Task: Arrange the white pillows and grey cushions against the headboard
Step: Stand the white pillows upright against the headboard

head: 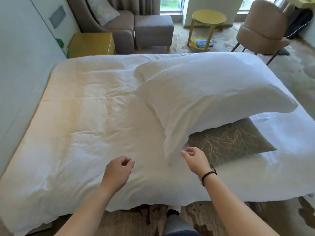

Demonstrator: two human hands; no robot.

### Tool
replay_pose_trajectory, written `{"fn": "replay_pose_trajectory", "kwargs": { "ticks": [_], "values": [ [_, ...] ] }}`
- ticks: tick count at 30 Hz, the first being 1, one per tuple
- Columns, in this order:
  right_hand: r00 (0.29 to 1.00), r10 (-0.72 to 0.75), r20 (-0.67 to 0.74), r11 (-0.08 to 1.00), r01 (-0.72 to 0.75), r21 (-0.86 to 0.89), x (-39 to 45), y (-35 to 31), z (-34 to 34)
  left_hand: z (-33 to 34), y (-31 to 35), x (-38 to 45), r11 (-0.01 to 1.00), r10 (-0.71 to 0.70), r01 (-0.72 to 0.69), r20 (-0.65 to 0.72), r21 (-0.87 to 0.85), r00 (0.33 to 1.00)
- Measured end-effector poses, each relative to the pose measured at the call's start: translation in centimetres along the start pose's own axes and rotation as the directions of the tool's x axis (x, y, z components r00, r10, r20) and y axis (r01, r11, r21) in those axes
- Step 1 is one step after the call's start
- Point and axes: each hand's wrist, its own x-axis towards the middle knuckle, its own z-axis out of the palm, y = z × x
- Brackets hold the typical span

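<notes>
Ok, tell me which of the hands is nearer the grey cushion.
Right. The right hand hovers at the grey cushion's near-left edge, beside the white pillow draped over it. The left hand is farther left, over the duvet.

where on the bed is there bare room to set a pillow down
The left half of the bed is bare sheet, bordered by the wall and the white pillows. A strip along the near edge by the hands is also free. The right half is crowded: the pillows lie over the grey cushion.
</notes>
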Motion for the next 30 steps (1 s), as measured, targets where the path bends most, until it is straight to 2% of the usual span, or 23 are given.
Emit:
{"fn": "replay_pose_trajectory", "kwargs": {
  "ticks": [4,7,11,15,19,22,27,30],
  "values": [
    [0.996,0.092,-0.002,0.993,-0.091,0.075,6.8,0.3,-3.2,4.2,5.9,2.6,1.000,0.020,-0.020,0.029,0.020,0.999],
    [0.975,0.202,0.091,0.940,-0.219,0.262,10.5,-0.4,-3.6,6.0,8.4,3.8,0.999,0.019,-0.019,-0.001,0.031,1.000],
    [0.924,0.311,0.222,0.690,-0.380,0.616,13.7,-2.2,-2.9,7.0,9.9,4.9,0.994,-0.006,0.006,0.003,0.105,1.000],
    [0.913,0.322,0.252,0.498,-0.390,0.775,16.3,-4.0,-3.1,7.0,11.5,6.2,0.991,0.000,0.003,-0.022,0.133,1.000],
    [0.912,0.361,0.195,0.482,-0.361,0.798,18.2,-4.7,-3.7,7.4,12.3,7.3,0.990,0.015,-0.012,-0.020,0.141,1.000],
    [0.908,0.410,0.088,0.488,-0.300,0.820,19.7,-4.8,-3.5,7.7,12.1,8.0,0.987,0.021,-0.022,0.007,0.158,1.000],
    [0.916,0.398,-0.053,0.687,-0.259,0.679,20.8,-6.9,-3.7,6.9,12.1,9.6,0.971,0.066,-0.080,0.069,0.224,0.995],
    [0.922,0.362,-0.138,0.743,-0.196,0.640,18.8,-8.6,-3.3,5.8,13.1,11.3,0.952,0.144,-0.160,0.078,0.260,0.986]
  ]
}}
